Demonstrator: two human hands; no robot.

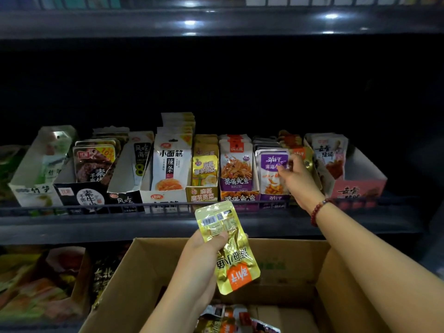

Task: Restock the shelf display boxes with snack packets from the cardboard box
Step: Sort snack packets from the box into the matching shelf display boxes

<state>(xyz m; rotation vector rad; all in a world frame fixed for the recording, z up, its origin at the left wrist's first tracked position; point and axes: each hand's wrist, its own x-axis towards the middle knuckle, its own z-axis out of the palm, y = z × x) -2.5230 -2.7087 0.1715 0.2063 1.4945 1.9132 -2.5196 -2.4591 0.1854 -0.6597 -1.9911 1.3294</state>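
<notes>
My left hand grips a gold snack packet with an orange label, held upside down above the cardboard box. More packets lie in the bottom of that box. My right hand reaches up to the shelf and pinches the front purple packet standing in the purple display box. Behind my right hand stands a row of gold and orange packets. A red bead bracelet is on my right wrist.
Several display boxes line the shelf: white and black ones at the left, a white noodle-snack box, a gold box, an orange-purple squid box, a pink box at the right. A rail runs along the shelf front. A lower shelf holds more snacks.
</notes>
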